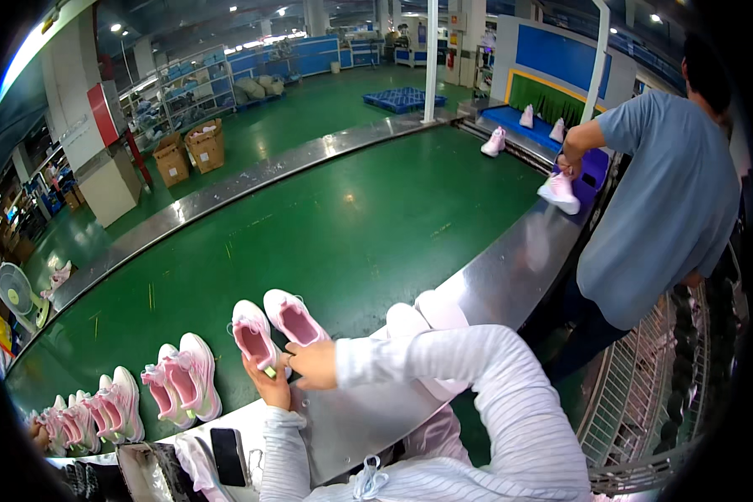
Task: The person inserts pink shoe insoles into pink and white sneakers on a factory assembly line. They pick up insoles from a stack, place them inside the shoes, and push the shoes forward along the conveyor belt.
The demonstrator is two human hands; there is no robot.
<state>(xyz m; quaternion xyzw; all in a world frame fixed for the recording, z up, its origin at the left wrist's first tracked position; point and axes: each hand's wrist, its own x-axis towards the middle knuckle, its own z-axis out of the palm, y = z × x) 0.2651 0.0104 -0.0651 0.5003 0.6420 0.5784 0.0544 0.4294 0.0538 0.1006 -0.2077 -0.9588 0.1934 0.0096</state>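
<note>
A pink and white sneaker (252,335) points away from me on the green surface, its heel toward me. My left hand (269,386) is closed around that heel, where a small yellow-green patch shows. Close by, my right hand (312,365) reaches across with its fingers bent together at the heels; what they pinch, if anything, is hidden. The other pink and white sneaker (295,318) lies just right of the first, its heel partly covered by my right hand.
Several pairs of pink sneakers (188,376) stand to the left. A phone (228,457) lies near my left forearm, and pale soles (427,314) show beyond my right arm. At the right, a person (657,192) holds a sneaker (560,193) beside a machine and a wire rack (636,393).
</note>
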